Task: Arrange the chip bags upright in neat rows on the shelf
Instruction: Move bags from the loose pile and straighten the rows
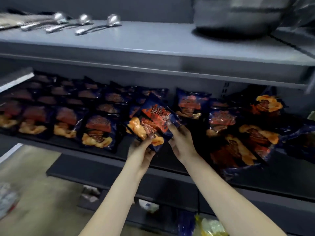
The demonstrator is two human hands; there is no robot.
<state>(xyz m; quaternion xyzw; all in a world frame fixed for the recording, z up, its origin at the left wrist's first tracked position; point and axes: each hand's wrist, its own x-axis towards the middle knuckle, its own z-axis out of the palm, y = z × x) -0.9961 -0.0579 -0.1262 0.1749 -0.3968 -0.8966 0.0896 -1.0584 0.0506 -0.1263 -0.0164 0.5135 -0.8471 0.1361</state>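
Both my hands hold one dark blue and orange chip bag (pixel 153 121), tilted, in front of the middle of the dark shelf (pixel 95 150). My left hand (pixel 141 150) grips its lower edge from below. On its right side, my right hand (pixel 180 140) holds it with fingers pressed against the bag. Rows of the same bags (pixel 68 106) stand leaning back across the left half of the shelf. On the right, several bags (pixel 245 145) lie flat and jumbled, some hanging over the shelf's front edge.
The grey shelf above (pixel 153 46) carries metal ladles (pixel 102 25) at left and a big dark pan (pixel 238 16) at right. Below, a lower shelf holds blurred packets (pixel 209 225). Tan floor (pixel 34 184) shows at lower left.
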